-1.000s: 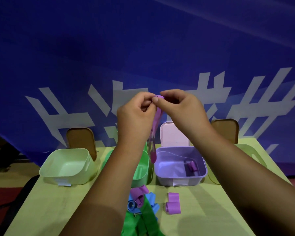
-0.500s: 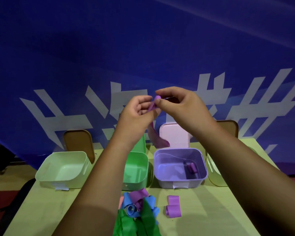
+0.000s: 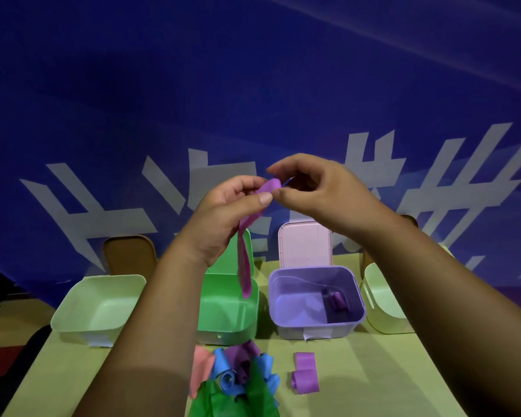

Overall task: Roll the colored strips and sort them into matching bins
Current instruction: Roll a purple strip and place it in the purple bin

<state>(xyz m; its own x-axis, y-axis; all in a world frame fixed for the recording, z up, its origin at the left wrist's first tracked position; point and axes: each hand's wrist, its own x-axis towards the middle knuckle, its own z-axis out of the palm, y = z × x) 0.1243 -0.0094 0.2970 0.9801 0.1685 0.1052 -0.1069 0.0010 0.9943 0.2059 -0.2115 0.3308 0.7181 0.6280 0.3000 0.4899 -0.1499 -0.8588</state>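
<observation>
A purple strip hangs from my raised hands, its tail dangling over the green bin. My left hand pinches its top between thumb and fingers. My right hand touches the curled top end with thumb and forefinger. The purple bin stands to the right of the green one and holds one purple roll. On the table near me lies a pile of blue, purple, green and pink strips. A loose purple strip lies to its right.
A pale green bin stands at the left and a pale yellow-green bin at the right. Lids lean behind the bins: brown and pink. A blue banner hangs close behind the table.
The hanging tail of the purple strip has swung from the right back to straight down. My right hand has loosened and drawn slightly away from the left.
</observation>
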